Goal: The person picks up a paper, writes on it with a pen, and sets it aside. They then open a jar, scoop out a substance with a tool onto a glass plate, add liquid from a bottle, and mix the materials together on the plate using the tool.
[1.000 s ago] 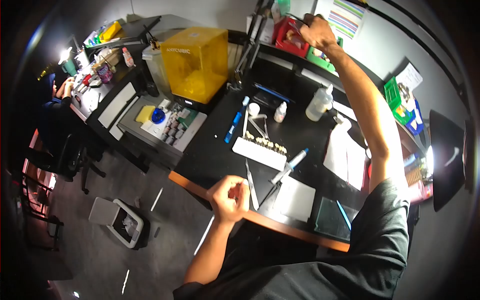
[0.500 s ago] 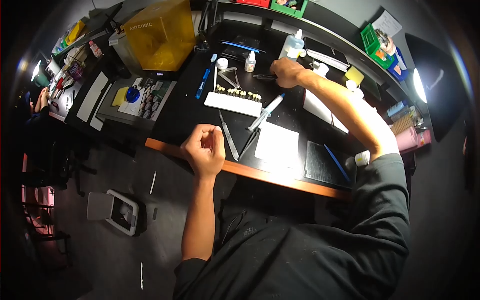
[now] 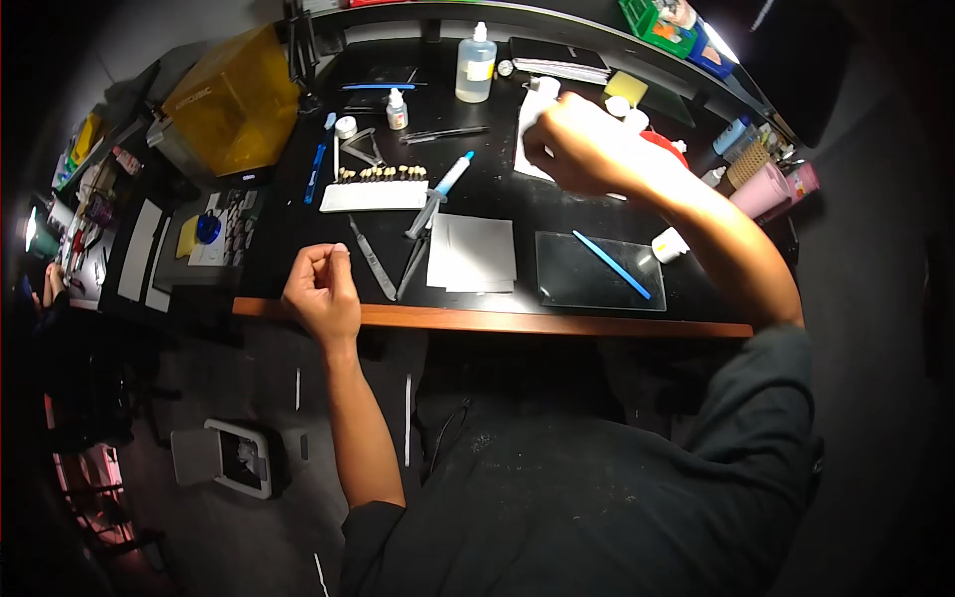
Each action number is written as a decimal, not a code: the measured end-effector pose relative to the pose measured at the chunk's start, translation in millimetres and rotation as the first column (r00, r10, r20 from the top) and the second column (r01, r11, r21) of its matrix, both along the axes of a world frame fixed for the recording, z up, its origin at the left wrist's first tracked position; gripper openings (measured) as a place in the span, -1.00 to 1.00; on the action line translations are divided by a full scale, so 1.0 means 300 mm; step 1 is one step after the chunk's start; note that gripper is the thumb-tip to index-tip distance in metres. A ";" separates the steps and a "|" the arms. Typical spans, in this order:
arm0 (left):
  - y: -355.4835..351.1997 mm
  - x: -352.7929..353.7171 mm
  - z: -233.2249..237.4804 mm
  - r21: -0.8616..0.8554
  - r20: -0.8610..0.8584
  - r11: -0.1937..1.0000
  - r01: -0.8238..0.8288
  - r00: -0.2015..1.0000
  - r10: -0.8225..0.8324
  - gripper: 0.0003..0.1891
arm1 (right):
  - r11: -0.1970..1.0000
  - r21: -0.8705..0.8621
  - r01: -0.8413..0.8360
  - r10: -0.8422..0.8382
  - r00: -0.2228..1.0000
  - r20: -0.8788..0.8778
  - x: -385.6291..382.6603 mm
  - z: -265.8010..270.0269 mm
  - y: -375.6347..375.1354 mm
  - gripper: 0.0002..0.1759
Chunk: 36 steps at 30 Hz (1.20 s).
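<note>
My left hand (image 3: 323, 291) is closed in a pinch over the table's wooden front edge. Whatever its fingertips hold, if anything, is too small to make out. My right hand (image 3: 569, 147), curled and brightly lit, hovers over a white pad (image 3: 530, 159) at the back right; its fingertips are hidden. Black tweezers (image 3: 445, 132) lie at the back middle, apart from both hands. Nearest my left hand is a metal scalpel-like tool (image 3: 372, 261). Beyond it are a syringe (image 3: 439, 197) with a blue tip and a white holder (image 3: 374, 196) bearing a row of tooth-shaped samples.
A clear bottle (image 3: 476, 70) and a small dropper bottle (image 3: 397, 109) stand at the back. In front are paper sheets (image 3: 472, 257), a glass plate (image 3: 567, 282) with a blue stick (image 3: 612, 265), and a white jar (image 3: 669, 245). A yellow-covered machine (image 3: 234, 99) stands left.
The view has swung to the right. My right hand has moved right, away from the tweezers, which stay on the table. My left hand keeps its pinch.
</note>
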State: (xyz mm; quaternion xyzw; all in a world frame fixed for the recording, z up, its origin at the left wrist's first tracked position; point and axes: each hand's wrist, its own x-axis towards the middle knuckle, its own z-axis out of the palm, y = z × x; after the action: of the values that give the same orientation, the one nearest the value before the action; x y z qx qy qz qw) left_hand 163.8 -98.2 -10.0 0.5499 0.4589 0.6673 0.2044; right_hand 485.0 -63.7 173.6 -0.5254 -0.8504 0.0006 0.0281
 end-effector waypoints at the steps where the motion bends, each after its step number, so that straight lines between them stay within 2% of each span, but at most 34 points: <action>1: 0.000 -0.005 -0.003 -0.015 0.004 1.000 0.019 1.000 -0.019 -0.87 | 0.998 0.027 0.057 -0.057 0.998 0.004 0.054 -0.013 -0.102 -0.89; 2: 0.002 0.004 0.000 -0.019 0.017 0.999 0.031 0.999 -0.030 -0.86 | 1.000 0.008 0.029 -0.028 0.994 -0.108 0.107 -0.029 -0.190 -0.89; 4: -0.005 0.000 0.002 -0.025 0.014 1.000 0.019 1.000 -0.018 -0.86 | 0.998 0.025 -0.054 0.057 0.985 -0.164 0.179 -0.060 -0.319 -0.89; 6: 0.002 -0.003 -0.013 -0.013 -0.017 1.000 0.006 1.000 -0.007 -0.85 | 0.990 0.134 0.051 -0.017 0.971 -0.240 0.240 -0.186 -0.417 -0.92; 7: -0.001 -0.002 -0.010 -0.022 -0.006 0.999 0.023 1.000 -0.024 -0.84 | 0.984 0.091 0.154 -0.132 0.968 -0.213 0.235 -0.217 -0.463 -0.88; 9: -0.002 -0.008 -0.008 -0.066 -0.003 0.996 0.055 0.998 -0.056 -0.82 | 0.958 0.142 0.249 -0.206 0.943 -0.262 0.236 -0.307 -0.490 -0.88; 12: -0.011 -0.022 0.005 -0.113 -0.017 0.989 0.100 0.995 -0.103 -0.83 | 0.935 0.183 0.304 -0.239 0.921 -0.309 0.249 -0.374 -0.500 -0.90; 16: -0.012 -0.015 0.001 -0.098 0.019 0.986 0.132 0.991 -0.131 -0.82 | 0.923 0.177 0.342 -0.270 0.903 -0.335 0.267 -0.389 -0.495 -0.87; 24: -0.023 0.086 0.062 -0.085 0.000 0.976 0.202 0.979 -0.203 -0.86 | 0.904 0.225 0.364 -0.313 0.921 -0.234 0.248 -0.402 -0.485 -0.80; 29: -0.019 0.140 0.096 -0.063 0.013 0.965 0.255 0.967 -0.255 -0.87 | 0.891 0.236 0.387 -0.274 0.875 -0.399 0.262 -0.421 -0.524 -0.78; 31: -0.024 0.151 0.112 -0.036 -0.037 0.962 0.272 0.961 -0.273 -0.88 | 0.893 0.226 0.390 -0.267 0.862 -0.431 0.270 -0.442 -0.548 -0.79; 33: -0.030 0.176 0.129 -0.049 -0.053 0.959 0.278 0.959 -0.280 -0.89 | 0.886 0.218 0.410 -0.270 0.837 -0.476 0.272 -0.452 -0.566 -0.79; 36: -0.041 0.224 0.150 -0.136 -0.138 0.943 0.304 0.937 -0.322 -0.90 | 0.864 0.298 0.405 -0.160 0.783 -0.601 0.274 -0.445 -0.595 -0.71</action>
State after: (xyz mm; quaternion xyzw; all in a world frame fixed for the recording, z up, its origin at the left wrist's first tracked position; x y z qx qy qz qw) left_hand 231.0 -110.5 35.2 0.6547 0.4169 0.5535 0.3019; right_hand 567.3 -242.1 40.2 -0.6081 -0.6940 -0.0297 0.3844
